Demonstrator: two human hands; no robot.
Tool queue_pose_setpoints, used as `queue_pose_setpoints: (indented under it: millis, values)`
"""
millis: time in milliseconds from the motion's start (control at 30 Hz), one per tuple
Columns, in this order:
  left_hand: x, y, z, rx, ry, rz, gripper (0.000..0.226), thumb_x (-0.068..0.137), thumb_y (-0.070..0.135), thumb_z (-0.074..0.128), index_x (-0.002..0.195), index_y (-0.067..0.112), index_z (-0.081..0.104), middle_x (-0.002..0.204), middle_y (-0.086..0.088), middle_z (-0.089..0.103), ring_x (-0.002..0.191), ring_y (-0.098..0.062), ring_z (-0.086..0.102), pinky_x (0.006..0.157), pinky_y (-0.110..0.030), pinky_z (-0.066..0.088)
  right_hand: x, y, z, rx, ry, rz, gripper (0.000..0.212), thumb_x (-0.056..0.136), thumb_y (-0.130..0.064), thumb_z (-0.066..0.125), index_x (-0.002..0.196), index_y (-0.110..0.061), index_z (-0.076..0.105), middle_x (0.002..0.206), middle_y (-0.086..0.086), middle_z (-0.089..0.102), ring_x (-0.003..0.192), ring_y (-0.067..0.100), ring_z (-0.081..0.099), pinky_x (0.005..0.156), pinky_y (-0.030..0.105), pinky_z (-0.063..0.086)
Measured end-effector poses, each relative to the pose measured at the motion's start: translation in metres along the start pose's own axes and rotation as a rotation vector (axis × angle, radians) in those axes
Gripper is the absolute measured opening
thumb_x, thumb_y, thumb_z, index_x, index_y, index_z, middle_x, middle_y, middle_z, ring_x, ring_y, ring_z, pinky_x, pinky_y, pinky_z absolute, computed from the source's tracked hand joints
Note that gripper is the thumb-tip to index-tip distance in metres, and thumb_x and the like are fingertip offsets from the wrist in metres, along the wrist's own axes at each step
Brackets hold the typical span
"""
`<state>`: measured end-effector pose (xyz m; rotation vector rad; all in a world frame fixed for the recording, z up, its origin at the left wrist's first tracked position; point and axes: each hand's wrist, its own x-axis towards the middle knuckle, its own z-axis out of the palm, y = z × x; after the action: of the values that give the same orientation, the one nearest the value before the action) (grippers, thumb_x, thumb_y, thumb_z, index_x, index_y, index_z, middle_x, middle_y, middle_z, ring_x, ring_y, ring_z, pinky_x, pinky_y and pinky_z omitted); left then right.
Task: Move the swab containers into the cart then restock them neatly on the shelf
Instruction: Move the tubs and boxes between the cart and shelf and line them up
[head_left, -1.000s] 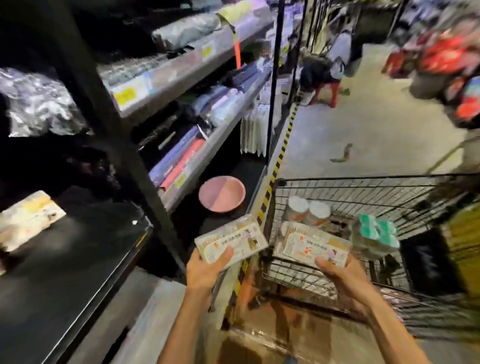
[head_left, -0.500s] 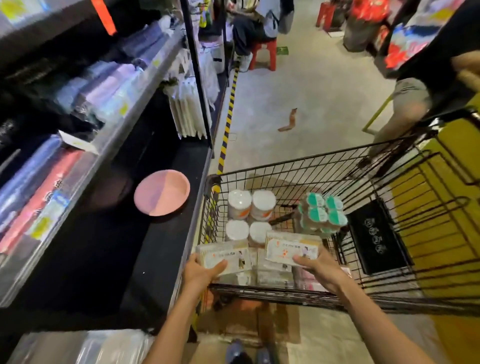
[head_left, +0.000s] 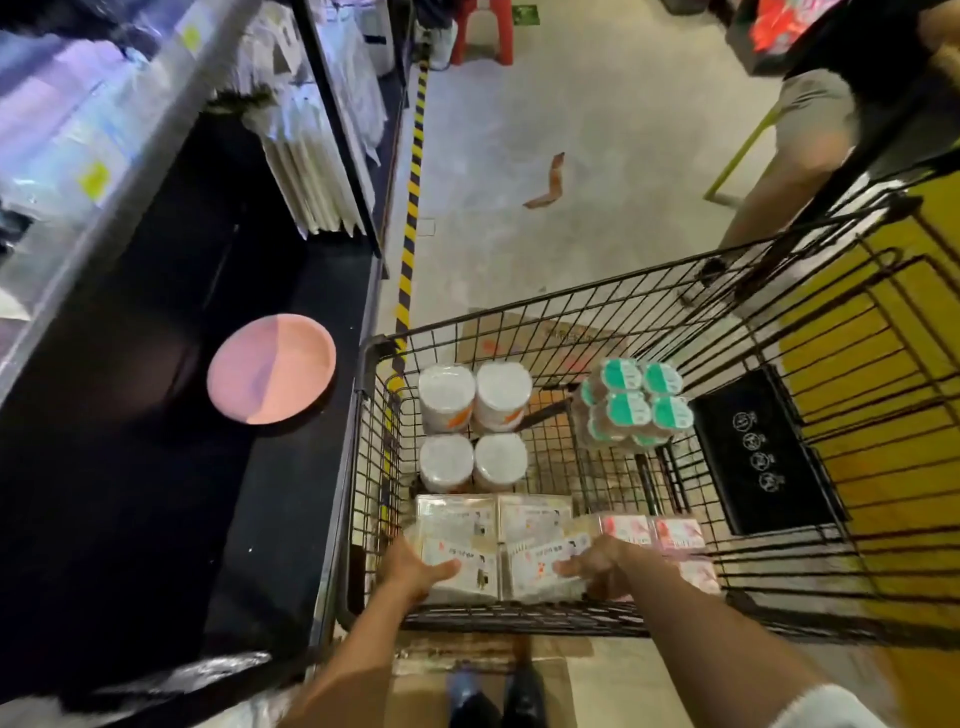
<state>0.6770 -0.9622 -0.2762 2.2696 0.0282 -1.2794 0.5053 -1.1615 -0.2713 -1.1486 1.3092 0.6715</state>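
Observation:
A black wire cart (head_left: 519, 306) stands beside a dark shelf (head_left: 156, 467). My left hand (head_left: 415, 569) grips a clear flat swab box (head_left: 462, 564) low in the cart's near left corner. My right hand (head_left: 597, 564) grips a second flat swab box (head_left: 540, 564) right beside it. More flat boxes (head_left: 493, 514) lie just beyond them, and pink-labelled boxes (head_left: 654, 532) lie to the right. Several round white-lidded swab tubs (head_left: 472, 426) stand in the cart's far left. A wrapped pack of green-lidded tubs (head_left: 634, 405) sits at the far right.
A pink plate (head_left: 272, 369) lies on the dark shelf. White packets (head_left: 311, 171) stand further along it. A yellow-black striped line (head_left: 410, 208) runs down the floor. Another person (head_left: 810, 130) stands at the cart's far right. A red stool (head_left: 480, 31) is far off.
Both hands have carried their flat swab boxes from beside the shelf over the cart's rim and down into its near end. The view has swung from the shelf to the cart.

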Motion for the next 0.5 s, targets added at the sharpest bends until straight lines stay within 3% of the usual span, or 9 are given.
queue_pose_setpoints:
  millis: [67, 133, 233, 367, 500]
  values:
    - [0.005, -0.003, 0.004, 0.001, -0.013, -0.049, 0.062, 0.069, 0.016, 0.084, 0.122, 0.006, 0.053, 0.121, -0.013, 0.063, 0.111, -0.028, 0.060, 0.091, -0.037, 0.053, 0.006, 0.003, 0.001, -0.002, 0.020, 0.033, 0.035, 0.078, -0.012, 0.077, 0.107, 0.001, 0.062, 0.115, 0.014, 0.064, 0.108, 0.030, 0.060, 0.102, 0.043, 0.045]
    - [0.010, -0.004, 0.006, -0.040, -0.041, -0.091, 0.062, 0.072, 0.014, 0.082, 0.125, 0.006, 0.051, 0.120, -0.013, 0.062, 0.109, -0.029, 0.060, 0.086, -0.039, 0.055, 0.013, 0.007, 0.002, -0.074, 0.033, 0.043, 0.029, 0.079, -0.019, 0.077, 0.098, -0.004, 0.060, 0.108, 0.010, 0.063, 0.098, 0.024, 0.060, 0.099, 0.038, 0.047]
    - [0.014, -0.004, 0.008, -0.085, -0.099, -0.119, 0.068, 0.076, 0.011, 0.077, 0.135, 0.009, 0.043, 0.126, -0.012, 0.057, 0.112, -0.028, 0.057, 0.070, -0.030, 0.055, 0.021, 0.009, 0.005, -0.317, 0.099, 0.049, 0.046, 0.083, -0.031, 0.073, 0.118, -0.005, 0.058, 0.124, 0.012, 0.058, 0.116, 0.026, 0.054, 0.105, 0.040, 0.042]
    - [0.024, -0.008, 0.011, -0.085, -0.161, -0.136, 0.073, 0.081, 0.001, 0.071, 0.143, 0.008, 0.032, 0.134, -0.015, 0.052, 0.126, -0.030, 0.048, 0.096, -0.036, 0.046, 0.032, 0.011, 0.006, -0.409, 0.112, 0.050, 0.055, 0.090, -0.033, 0.065, 0.135, -0.007, 0.050, 0.140, 0.012, 0.049, 0.129, 0.026, 0.047, 0.109, 0.036, 0.037]
    - [0.030, -0.009, 0.015, -0.020, -0.144, -0.133, 0.061, 0.084, 0.001, 0.067, 0.138, 0.006, 0.037, 0.131, -0.016, 0.055, 0.122, -0.029, 0.052, 0.097, -0.036, 0.048, 0.043, 0.011, 0.013, -0.423, 0.117, 0.042, 0.051, 0.088, -0.023, 0.068, 0.131, 0.000, 0.050, 0.136, 0.016, 0.053, 0.124, 0.027, 0.052, 0.105, 0.037, 0.043]
